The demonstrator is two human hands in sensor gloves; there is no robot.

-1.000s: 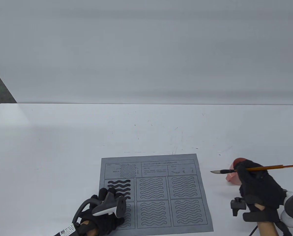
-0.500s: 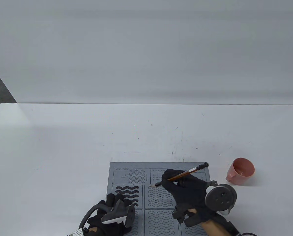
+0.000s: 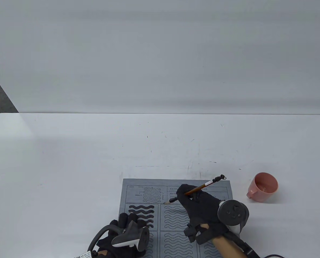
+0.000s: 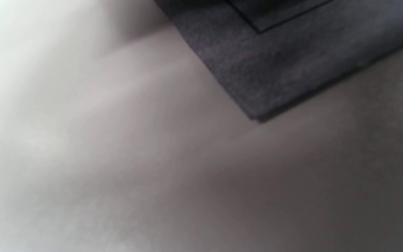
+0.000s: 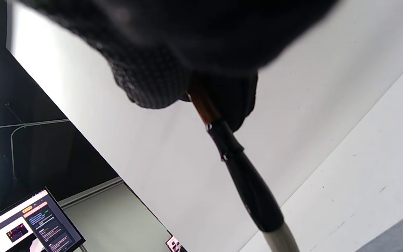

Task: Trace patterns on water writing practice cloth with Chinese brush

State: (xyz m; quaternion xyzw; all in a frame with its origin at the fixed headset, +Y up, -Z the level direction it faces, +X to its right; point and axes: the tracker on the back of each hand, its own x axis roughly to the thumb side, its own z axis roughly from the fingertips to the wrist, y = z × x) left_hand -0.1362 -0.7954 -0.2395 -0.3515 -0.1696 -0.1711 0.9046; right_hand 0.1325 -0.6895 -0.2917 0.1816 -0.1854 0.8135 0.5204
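A grey cloth (image 3: 176, 215) printed with boxes of wavy lines lies flat on the white counter (image 3: 68, 161) near its front edge, running out of the table view at the bottom. The top left box holds dark, filled-in waves; the other boxes show only outlines.

The right hand (image 3: 200, 207) is over the middle of the cloth and pinches a brush (image 3: 195, 189) between its fingers. The brush slants: its pale tip (image 3: 167, 203) points down and left, at the top left corner of the middle box in the upper row, and its far end with a small loop rises up and right past the cloth's top edge. Whether the tip touches the cloth cannot be told. In the right wrist view the gloved fingers (image 5: 145, 80) close around the brown shaft just above the black collar (image 5: 243, 175), with the pale bristles below it.

The left hand (image 3: 122, 233) rests on the cloth's lower left part, fingers lying flat toward the dark waves. The left wrist view shows only a corner of the cloth (image 4: 275, 70) on the counter.

A pink cup (image 3: 263, 187) stands on the counter to the right of the cloth, apart from it and from the right hand.
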